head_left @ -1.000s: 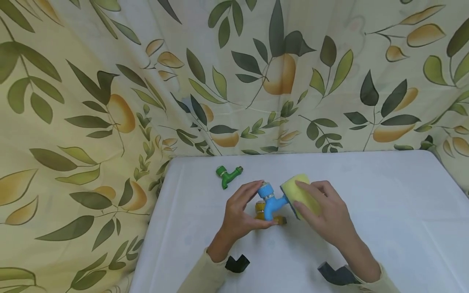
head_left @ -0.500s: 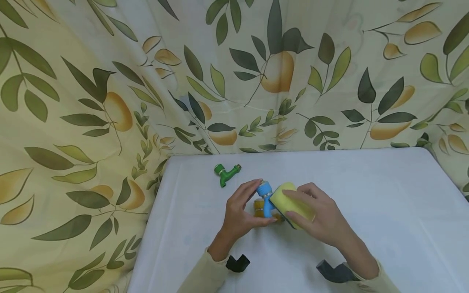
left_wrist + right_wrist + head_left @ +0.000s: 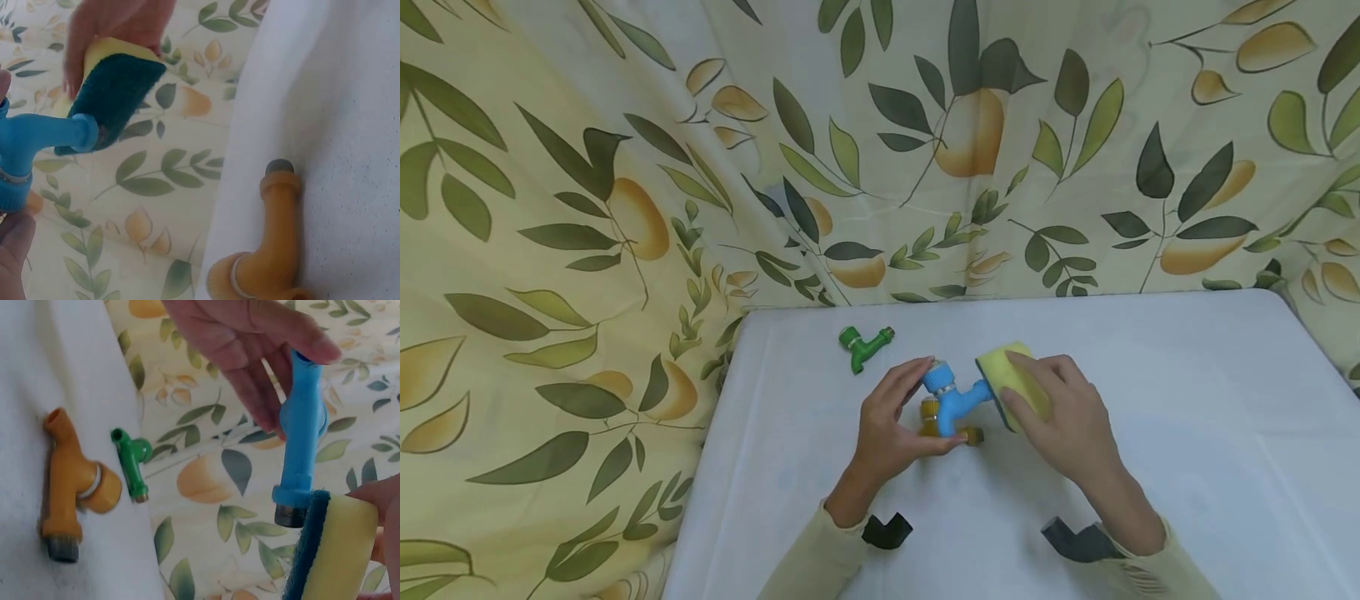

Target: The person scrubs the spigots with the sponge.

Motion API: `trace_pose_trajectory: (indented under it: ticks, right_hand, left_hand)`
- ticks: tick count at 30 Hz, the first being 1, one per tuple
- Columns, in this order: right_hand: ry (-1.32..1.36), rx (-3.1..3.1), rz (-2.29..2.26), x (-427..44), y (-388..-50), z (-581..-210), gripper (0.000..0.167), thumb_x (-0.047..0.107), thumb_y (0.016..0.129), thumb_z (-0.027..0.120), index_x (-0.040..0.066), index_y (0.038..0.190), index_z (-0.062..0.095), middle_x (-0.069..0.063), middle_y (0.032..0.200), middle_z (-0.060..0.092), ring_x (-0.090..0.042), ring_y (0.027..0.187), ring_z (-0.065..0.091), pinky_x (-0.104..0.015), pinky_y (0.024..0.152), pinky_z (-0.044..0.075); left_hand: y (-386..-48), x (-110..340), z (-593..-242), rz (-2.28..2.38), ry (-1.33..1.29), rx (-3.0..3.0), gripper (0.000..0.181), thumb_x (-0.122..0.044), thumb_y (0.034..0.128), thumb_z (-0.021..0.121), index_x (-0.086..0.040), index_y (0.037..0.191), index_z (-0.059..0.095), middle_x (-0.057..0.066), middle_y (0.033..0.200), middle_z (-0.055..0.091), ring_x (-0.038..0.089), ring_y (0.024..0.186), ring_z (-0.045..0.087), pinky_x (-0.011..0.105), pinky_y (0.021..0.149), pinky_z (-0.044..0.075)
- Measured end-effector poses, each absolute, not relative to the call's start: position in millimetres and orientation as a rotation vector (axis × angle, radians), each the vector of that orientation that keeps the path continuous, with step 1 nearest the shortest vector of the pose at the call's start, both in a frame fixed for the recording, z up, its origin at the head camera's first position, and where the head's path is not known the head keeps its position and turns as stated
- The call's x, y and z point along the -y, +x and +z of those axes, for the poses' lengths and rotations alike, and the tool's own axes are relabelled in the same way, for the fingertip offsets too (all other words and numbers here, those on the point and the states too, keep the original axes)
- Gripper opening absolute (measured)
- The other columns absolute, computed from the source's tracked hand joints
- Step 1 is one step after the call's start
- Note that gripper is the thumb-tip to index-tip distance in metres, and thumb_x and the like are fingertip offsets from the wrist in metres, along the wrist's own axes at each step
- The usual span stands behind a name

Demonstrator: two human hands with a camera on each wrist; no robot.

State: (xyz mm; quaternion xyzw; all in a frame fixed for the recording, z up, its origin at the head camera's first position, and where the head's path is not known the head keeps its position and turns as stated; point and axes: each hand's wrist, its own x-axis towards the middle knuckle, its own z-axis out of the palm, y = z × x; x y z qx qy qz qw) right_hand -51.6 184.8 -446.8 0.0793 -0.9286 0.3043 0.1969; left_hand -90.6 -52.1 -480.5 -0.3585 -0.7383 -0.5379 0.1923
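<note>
My left hand [image 3: 883,425] holds a blue plastic tap [image 3: 958,407] between thumb and fingertips, raised above the table. In my right hand [image 3: 1071,417] is a yellow sponge [image 3: 1018,385], pinched by fingers and thumb. Its dark green scouring side [image 3: 122,94] faces the blue tap's threaded end and appears to touch it in the left wrist view. Below the blue tap, an orange-brown tap [image 3: 72,481] lies on the table, partly hidden in the head view. A green tap [image 3: 867,347] lies farther back to the left.
The white-covered table [image 3: 1187,375] extends to both sides. Behind it and along the left hangs a leaf-patterned curtain [image 3: 880,167]. Dark wrist mounts sit by each sleeve, one at the left wrist [image 3: 887,532] and one at the right [image 3: 1078,542].
The sponge moved left across the blue tap's outlet, covering part of it, then came back right to the threaded end. My left hand keeps its hold on the tap.
</note>
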Motion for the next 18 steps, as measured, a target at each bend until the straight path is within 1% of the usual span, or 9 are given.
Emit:
trace_pose_trajectory:
  ticks: [1, 3, 7, 10, 12, 15, 18]
  right_hand:
    - [0.196, 2.600, 0.859, -184.6, -51.6, -446.7, 0.047, 0.027, 0.088, 0.078, 0.019, 0.133, 0.067, -0.008, 0.107, 0.060, -0.020, 0.084, 0.053, -0.029, 0.061, 0.042]
    - [0.235, 2.585, 0.906, -183.2, -49.3, -446.7, 0.048, 0.026, 0.087, 0.079, 0.019, 0.133, 0.068, -0.007, 0.108, 0.059, -0.018, 0.085, 0.052, -0.028, 0.061, 0.043]
    - [0.390, 2.528, 0.923, -180.3, -45.9, -445.9, 0.054, 0.022, 0.079, 0.085, 0.021, 0.131, 0.069, -0.005, 0.110, 0.059, -0.016, 0.088, 0.052, -0.029, 0.063, 0.046]
    - [0.332, 2.516, 0.901, -178.1, -49.6, -446.9, 0.054, 0.021, 0.079, 0.084, 0.020, 0.131, 0.069, -0.005, 0.109, 0.058, -0.015, 0.090, 0.051, -0.031, 0.065, 0.045]
    - [0.306, 2.517, 0.910, -176.8, -50.0, -448.5, 0.054, 0.021, 0.081, 0.084, 0.020, 0.132, 0.068, -0.005, 0.110, 0.057, -0.014, 0.089, 0.050, -0.030, 0.065, 0.046]
    - [0.438, 2.478, 0.969, -175.5, -48.7, -450.1, 0.056, 0.020, 0.078, 0.085, 0.019, 0.131, 0.069, -0.003, 0.111, 0.058, -0.013, 0.093, 0.051, -0.024, 0.068, 0.047]
    - [0.515, 2.432, 0.969, -175.0, -52.5, -451.4, 0.057, 0.018, 0.076, 0.086, 0.019, 0.131, 0.069, -0.004, 0.112, 0.060, -0.013, 0.095, 0.053, -0.024, 0.069, 0.049]
  left_hand:
    - [-90.7, 51.7, -479.8, -1.514, -1.007, 2.069, 0.098, -0.007, 0.0592, 0.100, 0.001, 0.144, 0.051, 0.018, 0.139, 0.056, 0.028, 0.127, 0.061, 0.036, 0.104, 0.053]
    - [-90.8, 50.8, -478.9, -1.524, -1.012, 2.060, 0.098, -0.006, 0.0600, 0.099, 0.002, 0.144, 0.050, 0.019, 0.139, 0.056, 0.029, 0.127, 0.061, 0.037, 0.105, 0.053]
    - [-90.9, 47.9, -478.2, -1.526, -1.017, 2.052, 0.097, -0.005, 0.0606, 0.098, 0.002, 0.144, 0.050, 0.019, 0.139, 0.056, 0.028, 0.127, 0.061, 0.037, 0.105, 0.053]
    - [-91.4, 47.3, -478.7, -1.470, -1.014, 2.062, 0.098, -0.008, 0.0598, 0.099, 0.001, 0.144, 0.051, 0.018, 0.139, 0.057, 0.027, 0.127, 0.061, 0.036, 0.104, 0.054]
    - [-91.5, 46.8, -480.6, -1.442, -1.022, 2.068, 0.098, -0.010, 0.0599, 0.100, 0.000, 0.144, 0.051, 0.017, 0.139, 0.057, 0.027, 0.126, 0.061, 0.035, 0.104, 0.054]
    - [-91.3, 45.5, -482.7, -1.412, -1.047, 2.082, 0.097, -0.012, 0.0607, 0.099, 0.000, 0.144, 0.052, 0.016, 0.139, 0.058, 0.026, 0.126, 0.061, 0.033, 0.104, 0.055]
    - [-91.5, 44.3, -482.4, -1.395, -1.062, 2.097, 0.096, -0.014, 0.0609, 0.100, -0.001, 0.144, 0.052, 0.015, 0.139, 0.058, 0.025, 0.127, 0.061, 0.032, 0.105, 0.054]
